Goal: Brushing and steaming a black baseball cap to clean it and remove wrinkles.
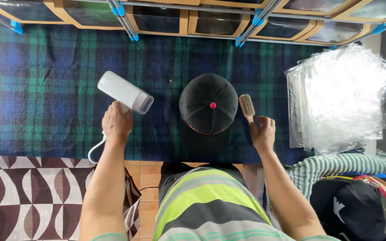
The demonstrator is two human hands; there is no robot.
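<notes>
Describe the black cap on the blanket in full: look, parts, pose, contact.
The black cap lies crown-up on the plaid blanket, its brim pointing toward the person. It looks like fabric, with a red top button and red trim where the crown meets the brim. Neither hand touches it; a small brush lies just beside it.

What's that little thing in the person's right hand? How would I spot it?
Start at the dark plaid blanket over the table and find the black cap at its middle. Just right of the cap, the right hand holds a small wooden brush by its handle. Its pale bristled head sets it apart from the white hair dryer in the left hand.
</notes>
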